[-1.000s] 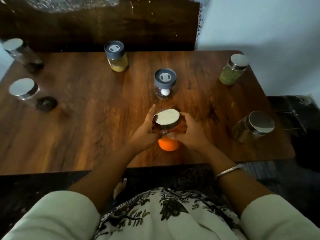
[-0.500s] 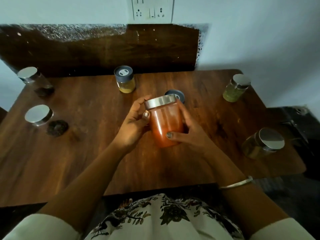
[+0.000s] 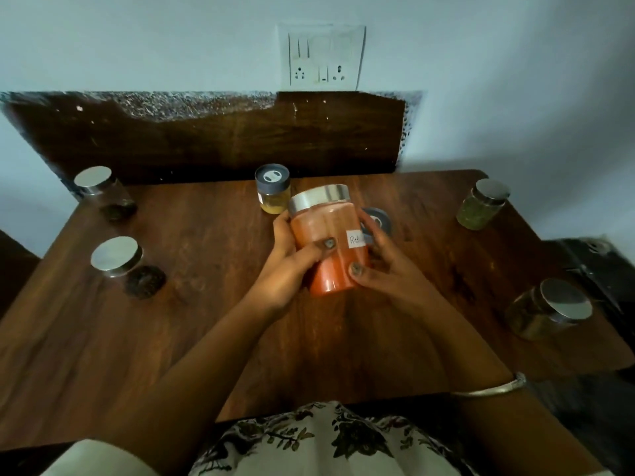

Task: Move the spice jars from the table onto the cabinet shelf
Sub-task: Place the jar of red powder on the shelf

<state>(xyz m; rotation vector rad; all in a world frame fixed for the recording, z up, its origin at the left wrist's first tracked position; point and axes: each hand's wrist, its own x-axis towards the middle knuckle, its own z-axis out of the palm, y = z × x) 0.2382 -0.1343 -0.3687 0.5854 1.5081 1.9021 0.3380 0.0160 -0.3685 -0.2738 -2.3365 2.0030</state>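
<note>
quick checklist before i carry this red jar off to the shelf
1. Grip of left hand and right hand on the red jar: ok, both hold it.
2. Seating of the steel lid: ok, looks flush.
3. Jar lifted off the table: ok, it seems clear.
4. Gap to the grey-lidded jar behind the right fingers: cannot tell.
5. Sight of the cabinet shelf: not ok, out of view.

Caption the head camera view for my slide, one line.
Left hand and right hand hold the labelled red spice jar above the wooden table.
</note>
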